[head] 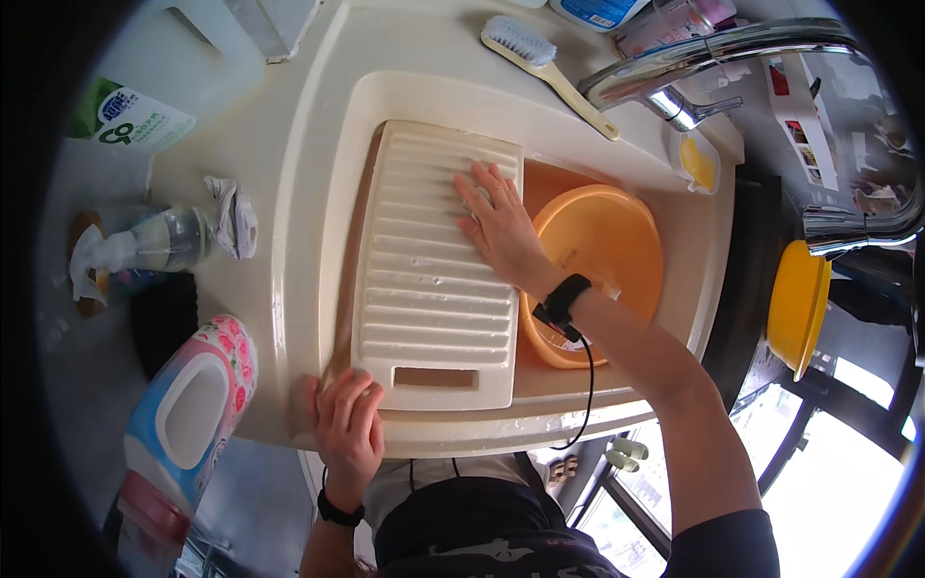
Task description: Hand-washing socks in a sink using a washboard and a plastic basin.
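Note:
A cream ribbed washboard [436, 289] lies across the left part of a cream sink [578, 162], wet with drops and with a slot at its near end. My right hand [500, 235] presses on the upper right of the ribs, fingers spread. Something pale shows between those fingers, too hidden to name. Below the right wrist, an orange plastic basin [629, 238] sits in the sink basin, partly covered by my forearm. My left hand [350, 419] rests on the sink's front rim beside the board's near left corner, fingers bent and holding nothing visible.
A scrub brush [571, 90] lies on the back ledge near the chrome faucet [650, 76]. Yellow soap [697, 162] sits in a dish at right. Along the left stand a spray bottle [170, 238], a crumpled cloth [235, 217] and a detergent bottle [191, 412].

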Demonstrator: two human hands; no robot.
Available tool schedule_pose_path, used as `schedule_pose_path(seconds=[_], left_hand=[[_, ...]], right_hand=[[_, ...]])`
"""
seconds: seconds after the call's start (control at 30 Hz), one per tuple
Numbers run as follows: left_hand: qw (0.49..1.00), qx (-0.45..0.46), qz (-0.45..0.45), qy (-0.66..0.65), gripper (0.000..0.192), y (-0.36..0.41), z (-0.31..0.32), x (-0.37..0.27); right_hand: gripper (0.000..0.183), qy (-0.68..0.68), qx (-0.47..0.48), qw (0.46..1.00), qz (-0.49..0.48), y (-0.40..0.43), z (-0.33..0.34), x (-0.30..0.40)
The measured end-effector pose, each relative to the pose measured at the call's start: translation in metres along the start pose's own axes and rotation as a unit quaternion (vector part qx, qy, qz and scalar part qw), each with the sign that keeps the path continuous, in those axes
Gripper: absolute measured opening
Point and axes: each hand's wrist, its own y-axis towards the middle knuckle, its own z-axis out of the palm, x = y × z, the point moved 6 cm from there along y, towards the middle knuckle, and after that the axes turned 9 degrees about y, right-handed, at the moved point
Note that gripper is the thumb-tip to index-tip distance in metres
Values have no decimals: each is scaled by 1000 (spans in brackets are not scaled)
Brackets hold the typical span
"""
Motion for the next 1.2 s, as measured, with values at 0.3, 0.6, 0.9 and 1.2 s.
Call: schedule_pose_path(seconds=[0.3, 0.6, 0.9, 1.2], left_hand=[[1000, -1, 7, 16, 29, -4, 0, 5], [1000, -14, -13, -8, 23, -6, -2, 9], [1000, -24, -6, -13, 27, -5, -3, 9], [1000, -24, 3, -9, 26, -4, -3, 7]], right_hand=[[32, 434, -55, 879, 189, -16, -62, 13], [37, 507, -32, 854, 108, 27, -127, 90], [51, 437, 14, 899, 30, 39, -109, 103], [50, 498, 2, 862, 89, 42, -91, 75]])
